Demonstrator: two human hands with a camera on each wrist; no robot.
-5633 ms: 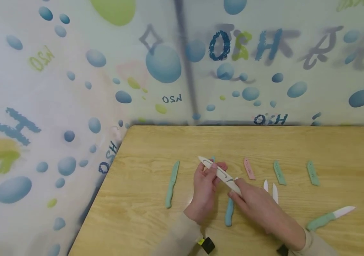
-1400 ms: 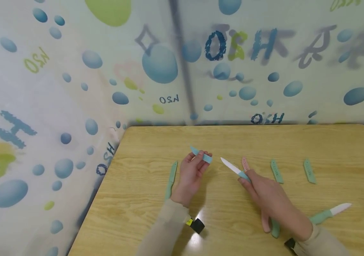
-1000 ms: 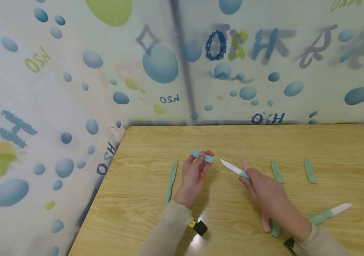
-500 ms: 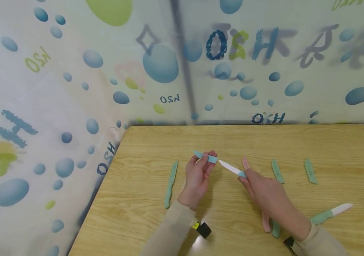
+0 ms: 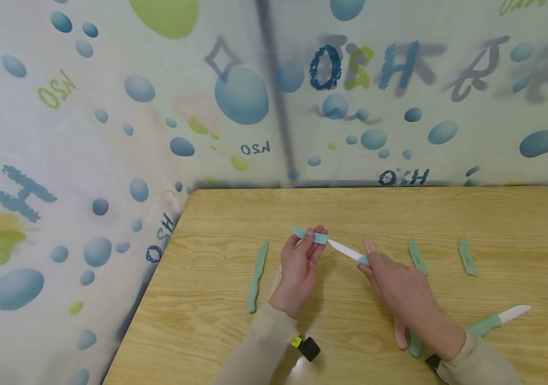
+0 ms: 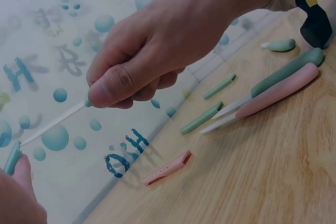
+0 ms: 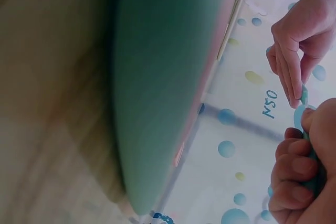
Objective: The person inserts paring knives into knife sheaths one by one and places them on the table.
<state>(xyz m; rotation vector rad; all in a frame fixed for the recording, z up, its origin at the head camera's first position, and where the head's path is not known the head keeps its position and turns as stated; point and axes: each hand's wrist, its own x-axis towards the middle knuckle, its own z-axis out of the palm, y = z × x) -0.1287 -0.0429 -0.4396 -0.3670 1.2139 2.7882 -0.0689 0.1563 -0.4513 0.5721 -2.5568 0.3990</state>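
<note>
My left hand (image 5: 298, 272) pinches a light blue blade sheath (image 5: 320, 238) between thumb and fingers, above the table. A knife (image 5: 344, 251) with a white blade and blue handle is in my right hand (image 5: 406, 289), whose fingers curl round the handle and hide most of it. The blade points left, its tip right at the mouth of the sheath; I cannot tell whether it is inside. In the left wrist view the white blade (image 6: 55, 123) runs toward the sheath (image 6: 13, 158) at the edge.
On the wooden table (image 5: 235, 214) lie a sheathed green knife (image 5: 257, 278), a cream one (image 5: 276, 278) partly behind my left hand, a pink sheath (image 5: 369, 245), two green sheaths (image 5: 417, 258), a bare green knife (image 5: 486, 325), and pink (image 6: 278, 90) and green knives (image 6: 289, 72) under my right arm.
Earlier my hands held a sheathed cream knife, while the blue knife lay on the table. Now they hold the blue knife and its sheath; the left hand has moved right, bringing the sheath to the tip.
</note>
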